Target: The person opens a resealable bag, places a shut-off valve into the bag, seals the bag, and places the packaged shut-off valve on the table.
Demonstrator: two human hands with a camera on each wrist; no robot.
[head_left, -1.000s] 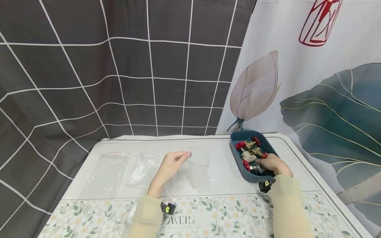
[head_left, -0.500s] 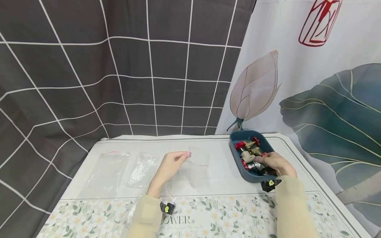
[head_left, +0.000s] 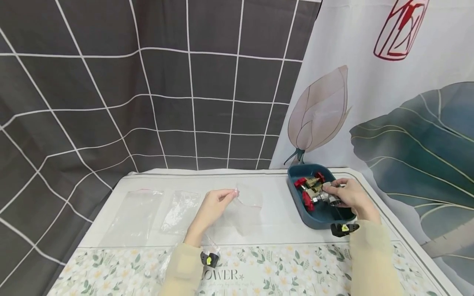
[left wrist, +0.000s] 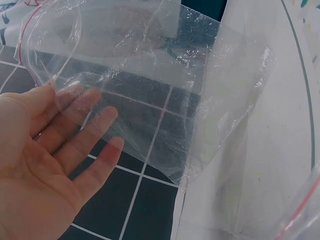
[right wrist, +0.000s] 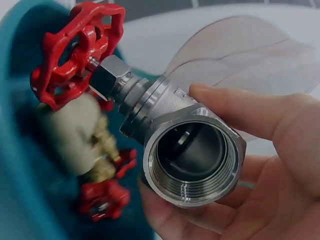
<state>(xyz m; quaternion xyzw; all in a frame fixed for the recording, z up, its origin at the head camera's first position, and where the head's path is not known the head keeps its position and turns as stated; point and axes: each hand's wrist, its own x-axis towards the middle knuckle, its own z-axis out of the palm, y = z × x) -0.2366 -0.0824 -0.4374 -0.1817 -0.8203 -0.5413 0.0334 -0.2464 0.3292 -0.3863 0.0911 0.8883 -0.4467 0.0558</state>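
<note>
My right hand (head_left: 352, 197) grips a silver gate valve (right wrist: 185, 145) by its threaded metal body, over the blue bin (head_left: 314, 224). The valve's red handwheel (right wrist: 80, 52) points away from the palm, and its round threaded opening faces the wrist camera. Several other valves lie in the bin, among them a brass valve (head_left: 312, 183) with a red wheel. My left hand (head_left: 212, 209) pinches a clear zip bag (left wrist: 145, 85) near its red-lined mouth between thumb and index finger. The other fingers of that hand spread behind the film. The bag hangs over the white tabletop.
Two clear bags lie flat on the table, a larger zip bag (head_left: 133, 218) at left and a smaller bag (head_left: 180, 211) beside it. A floral mat (head_left: 289, 267) covers the front. A dark grid curtain (head_left: 166, 82) hangs behind the table.
My right hand has lifted the silver valve from among the others and drawn it slightly up and right over the bin. The left hand keeps its pinch on the bag, nearly still.
</note>
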